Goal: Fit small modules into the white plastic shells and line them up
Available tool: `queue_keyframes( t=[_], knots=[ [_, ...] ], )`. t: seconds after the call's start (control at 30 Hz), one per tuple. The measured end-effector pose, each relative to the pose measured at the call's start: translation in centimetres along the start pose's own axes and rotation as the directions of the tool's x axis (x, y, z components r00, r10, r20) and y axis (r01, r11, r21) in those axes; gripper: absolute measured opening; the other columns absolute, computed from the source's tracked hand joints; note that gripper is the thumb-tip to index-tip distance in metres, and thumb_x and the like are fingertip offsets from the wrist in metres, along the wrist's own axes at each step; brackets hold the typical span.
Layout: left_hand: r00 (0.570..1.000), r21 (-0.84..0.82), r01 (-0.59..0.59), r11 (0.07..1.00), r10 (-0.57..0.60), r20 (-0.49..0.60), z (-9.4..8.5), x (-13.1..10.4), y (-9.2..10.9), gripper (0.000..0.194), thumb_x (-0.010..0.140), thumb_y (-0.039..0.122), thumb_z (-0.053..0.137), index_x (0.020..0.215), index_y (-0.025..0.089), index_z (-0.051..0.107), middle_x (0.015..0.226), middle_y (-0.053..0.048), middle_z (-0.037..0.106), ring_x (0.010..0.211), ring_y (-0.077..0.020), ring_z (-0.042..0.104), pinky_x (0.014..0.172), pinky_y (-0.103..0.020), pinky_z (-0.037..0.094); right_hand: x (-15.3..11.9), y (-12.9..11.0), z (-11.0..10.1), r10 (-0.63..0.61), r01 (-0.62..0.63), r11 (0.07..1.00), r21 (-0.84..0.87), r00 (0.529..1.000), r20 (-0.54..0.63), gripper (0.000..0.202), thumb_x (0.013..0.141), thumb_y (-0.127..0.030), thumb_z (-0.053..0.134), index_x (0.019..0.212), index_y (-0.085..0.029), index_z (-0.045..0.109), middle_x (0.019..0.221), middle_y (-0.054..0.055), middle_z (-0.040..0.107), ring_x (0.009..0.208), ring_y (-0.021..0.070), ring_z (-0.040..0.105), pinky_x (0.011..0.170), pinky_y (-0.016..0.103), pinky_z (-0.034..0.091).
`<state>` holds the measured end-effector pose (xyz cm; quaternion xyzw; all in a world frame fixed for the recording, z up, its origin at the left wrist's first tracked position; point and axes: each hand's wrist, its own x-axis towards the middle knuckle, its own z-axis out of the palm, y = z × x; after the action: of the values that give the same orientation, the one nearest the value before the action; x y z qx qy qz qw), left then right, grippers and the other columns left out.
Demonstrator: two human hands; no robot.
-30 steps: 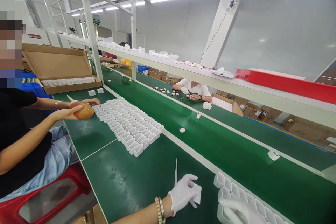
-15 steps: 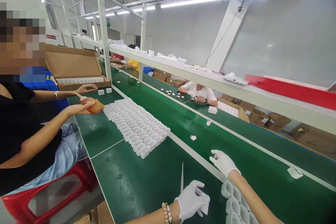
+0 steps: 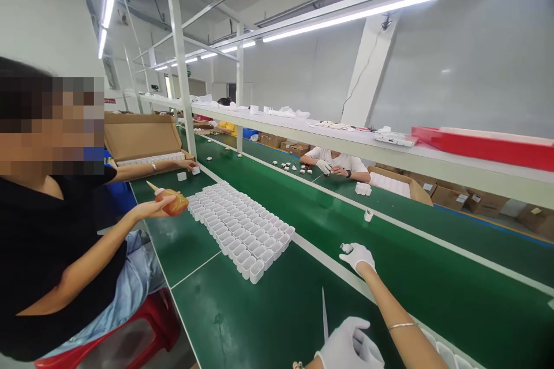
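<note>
My right hand [image 3: 360, 256], in a white glove, is over the green conveyor belt. Its fingertips close on a small white part [image 3: 346, 248] with dark bits. Low in the picture, my left hand [image 3: 352, 347], also gloved, has its fingers curled. A slim, pointed, pale tool like tweezers [image 3: 324, 314] sticks up out of it; the grip itself is partly hidden. Under my right forearm, white cups [image 3: 448, 353] stand at the bench edge, mostly covered by the arm. A large block of open white cups [image 3: 246, 230] stands on the bench to the left.
At left, a co-worker [image 3: 64, 230] holds an amber squeeze bottle [image 3: 175, 203] and touches a white cup [image 3: 196, 170]. Behind is an open carton [image 3: 145, 132]. Across the belt, another person [image 3: 337, 164] handles small parts. A shelf [image 3: 303, 124] runs overhead; a white piece [image 3: 367, 215] lies on the belt.
My right hand has gone from open above the belt to closing on the small white part. The view has shifted, and the co-worker's far hand has reached a cup.
</note>
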<state>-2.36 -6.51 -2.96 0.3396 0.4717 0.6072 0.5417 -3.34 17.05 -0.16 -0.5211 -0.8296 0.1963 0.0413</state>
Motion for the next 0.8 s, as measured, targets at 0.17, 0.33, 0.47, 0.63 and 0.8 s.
queue_keyframes(
  t=[0.17, 0.33, 0.47, 0.63, 0.8],
  knots=[
    [1.000, 0.013, -0.015, 1.000, 0.015, 0.006, 0.5, -0.1, 0.6, 0.059, 0.059, 0.030, 0.089, 0.108, 0.017, 0.059, 0.081, -0.006, 0.065, 0.080, -0.0243, 0.065, 0.077, -0.041, 0.052, -1.9, 0.3, -1.6, 0.011, -0.016, 0.981, 0.192, 1.000, 0.029, 0.024, 0.092, -0.034, 0.060, 0.109, -0.017, 0.062, 0.110, 0.006, 0.064, 0.096, 0.0201, 0.063, 0.083, 0.040, 0.053],
    [1.000, 0.036, -0.017, 0.999, 0.016, 0.023, 0.7, -1.3, 1.4, 0.068, 0.054, 0.017, 0.084, 0.114, 0.019, 0.052, 0.088, -0.004, 0.065, 0.079, -0.0191, 0.062, 0.076, -0.035, 0.050, -6.6, 1.6, -2.5, -0.047, 0.006, 0.853, 0.522, 0.997, 0.065, 0.024, 0.093, -0.033, 0.059, 0.108, -0.015, 0.061, 0.105, 0.005, 0.065, 0.089, 0.0179, 0.064, 0.076, 0.036, 0.055],
    [0.995, 0.157, -0.076, 0.985, 0.064, 0.082, 0.8, -2.2, 2.5, 0.052, 0.065, 0.013, 0.073, 0.113, 0.018, 0.053, 0.091, -0.004, 0.067, 0.081, -0.0177, 0.063, 0.079, -0.034, 0.050, -13.5, 4.2, -3.9, -0.121, -0.002, 0.647, 0.763, 0.987, 0.105, 0.028, 0.082, -0.031, 0.068, 0.104, -0.014, 0.060, 0.092, 0.003, 0.068, 0.073, 0.0150, 0.066, 0.069, 0.033, 0.055],
    [0.988, 0.326, -0.143, 0.935, 0.119, 0.095, 0.7, -3.3, 2.8, 0.051, 0.066, 0.008, 0.068, 0.115, 0.018, 0.056, 0.110, -0.007, 0.067, 0.097, -0.0212, 0.063, 0.092, -0.037, 0.048, -23.9, 8.6, -7.0, -0.166, -0.041, 0.425, 0.904, 0.978, 0.122, 0.047, 0.067, -0.042, 0.072, 0.104, -0.017, 0.059, 0.091, 0.006, 0.068, 0.075, 0.0195, 0.066, 0.072, 0.037, 0.053],
    [0.980, 0.449, -0.198, 0.871, 0.161, 0.121, 0.8, -3.9, 1.8, 0.052, 0.064, 0.009, 0.071, 0.114, 0.020, 0.061, 0.120, -0.008, 0.064, 0.109, -0.0256, 0.060, 0.102, -0.042, 0.044, -28.7, 10.5, -7.1, -0.194, -0.066, 0.229, 0.971, 0.975, 0.112, 0.029, 0.072, -0.043, 0.071, 0.085, -0.020, 0.060, 0.090, 0.003, 0.061, 0.078, 0.0183, 0.062, 0.075, 0.036, 0.051]
  ],
)
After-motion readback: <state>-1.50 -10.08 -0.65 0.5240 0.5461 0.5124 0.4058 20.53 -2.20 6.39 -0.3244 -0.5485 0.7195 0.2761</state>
